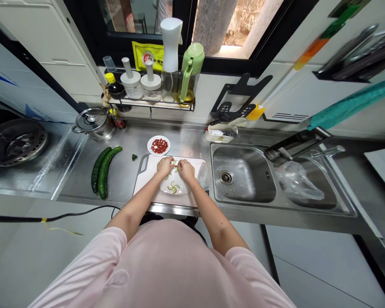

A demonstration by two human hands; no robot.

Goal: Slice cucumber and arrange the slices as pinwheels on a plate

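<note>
Over the far part of a white plate (182, 188), my left hand (164, 166) and my right hand (186, 169) come close together, fingers closed in a pinch. Thin green-edged cucumber slices (176, 163) show between the fingertips; my right hand seems to grip one, while what my left fingers hold is too small to make out. Nearer me on the plate, several slices form a pinwheel (173, 187). Beneath the plate lies a white cutting board (147, 173) with a grey handle. A knife blade (203, 174) appears to rest along its right side.
Left of the board lie two whole cucumbers (105, 171) and a cucumber end (134, 157). A small plate of chopped red pieces (150, 150) stands behind the board. A lidded pot (96, 124) is at back left. To the right is a double sink (244, 199).
</note>
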